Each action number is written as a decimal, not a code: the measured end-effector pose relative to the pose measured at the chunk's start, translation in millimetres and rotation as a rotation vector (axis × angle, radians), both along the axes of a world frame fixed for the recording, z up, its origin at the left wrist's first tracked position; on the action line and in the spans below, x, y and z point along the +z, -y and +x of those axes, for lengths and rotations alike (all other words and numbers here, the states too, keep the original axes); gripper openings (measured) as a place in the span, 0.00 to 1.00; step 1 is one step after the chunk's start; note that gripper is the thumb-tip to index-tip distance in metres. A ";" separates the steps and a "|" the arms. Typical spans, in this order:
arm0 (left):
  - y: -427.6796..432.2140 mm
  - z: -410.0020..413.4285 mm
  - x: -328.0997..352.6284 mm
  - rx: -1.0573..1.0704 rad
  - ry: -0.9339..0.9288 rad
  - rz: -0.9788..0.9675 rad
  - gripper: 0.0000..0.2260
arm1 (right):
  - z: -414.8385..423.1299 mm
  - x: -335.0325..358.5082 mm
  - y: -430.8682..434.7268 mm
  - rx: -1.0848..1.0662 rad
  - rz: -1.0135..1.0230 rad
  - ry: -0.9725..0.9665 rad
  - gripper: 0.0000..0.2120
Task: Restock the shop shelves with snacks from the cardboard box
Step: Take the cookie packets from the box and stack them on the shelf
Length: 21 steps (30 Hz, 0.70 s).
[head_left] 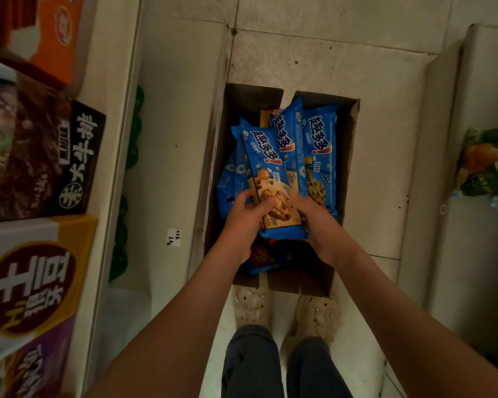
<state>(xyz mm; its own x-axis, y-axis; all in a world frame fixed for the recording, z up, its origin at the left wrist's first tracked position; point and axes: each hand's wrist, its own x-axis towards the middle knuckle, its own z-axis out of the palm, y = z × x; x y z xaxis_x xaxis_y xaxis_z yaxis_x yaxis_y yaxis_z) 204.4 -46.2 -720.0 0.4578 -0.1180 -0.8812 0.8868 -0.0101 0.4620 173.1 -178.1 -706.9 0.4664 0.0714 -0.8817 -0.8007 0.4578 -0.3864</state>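
Reaching straight down from my viewpoint, both bare forearms converge over the open cardboard box (pixel 349 145), which stands on the pale tiled floor (pixel 328 61) in the aisle, just ahead of a pair of beige perforated clogs (pixel 252 307). The left hand (pixel 245 211) has its fingers curled round the near left edge of a blue cookie packet (pixel 266 170), thumb lying across the printed front, so that grip is firm and closed on the wrapper. The right hand (pixel 309 215) sits against the packet's near right edge, blurred, its fingers tucked out of sight; I cannot tell whether it grips or merely touches. The packet is long, flat and glossy, tilted with its far end leaning left, white lettering at the top and chocolate-chip cookies pictured on a cream panel below. It lies on top of the other contents of the box, just left of more blue packets (pixel 318 156) of the same kind standing on edge. The box walls are dull brown card. On the left, a white shelf (pixel 112 168) carries a black-and-brown printed carton (pixel 69 162) and a yellow carton (pixel 69 234); a green bag (pixel 489 162) sits on the right.
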 end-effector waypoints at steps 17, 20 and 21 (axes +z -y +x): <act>-5.8 2.3 -38.2 -0.164 0.003 0.397 0.14 | 17.7 -30.5 -26.4 0.441 -0.839 0.126 0.23; -8.9 -4.1 -37.1 -0.217 0.064 0.607 0.11 | 19.7 -30.0 -30.5 0.588 -0.956 0.096 0.22; -8.7 -3.4 -32.9 -0.277 0.089 0.668 0.11 | 20.3 -29.3 -31.2 0.620 -1.000 0.094 0.22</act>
<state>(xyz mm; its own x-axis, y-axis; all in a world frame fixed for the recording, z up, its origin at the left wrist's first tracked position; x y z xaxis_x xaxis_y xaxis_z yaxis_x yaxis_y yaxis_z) 201.0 -37.5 -752.9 0.5625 0.3103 -0.7663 0.7702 -0.5338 0.3491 193.4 -146.9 -736.2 0.6607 -0.3942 -0.6388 -0.7292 -0.5391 -0.4215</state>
